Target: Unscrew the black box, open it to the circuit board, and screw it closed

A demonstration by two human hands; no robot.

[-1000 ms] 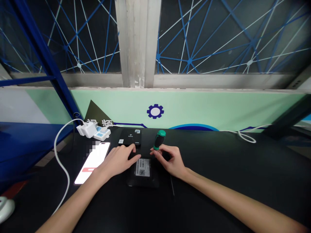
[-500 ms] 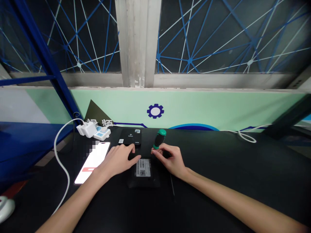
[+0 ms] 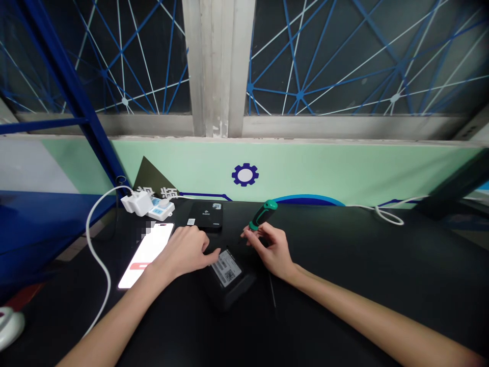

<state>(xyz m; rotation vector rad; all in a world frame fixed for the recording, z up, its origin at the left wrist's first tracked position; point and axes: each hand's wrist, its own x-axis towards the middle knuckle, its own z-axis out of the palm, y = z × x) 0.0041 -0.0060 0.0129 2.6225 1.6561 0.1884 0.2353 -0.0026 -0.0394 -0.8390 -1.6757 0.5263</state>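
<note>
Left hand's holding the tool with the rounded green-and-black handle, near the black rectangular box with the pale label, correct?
Wrong hand: in the head view, the right hand holds the green-and-black-handled tool, near the black rectangular box.

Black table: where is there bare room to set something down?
Bare: between the right hand and right-side white cable; also the wearer's side of the nearer box. Crowded: around the left hand, with phone, power strip and farther box.
</note>
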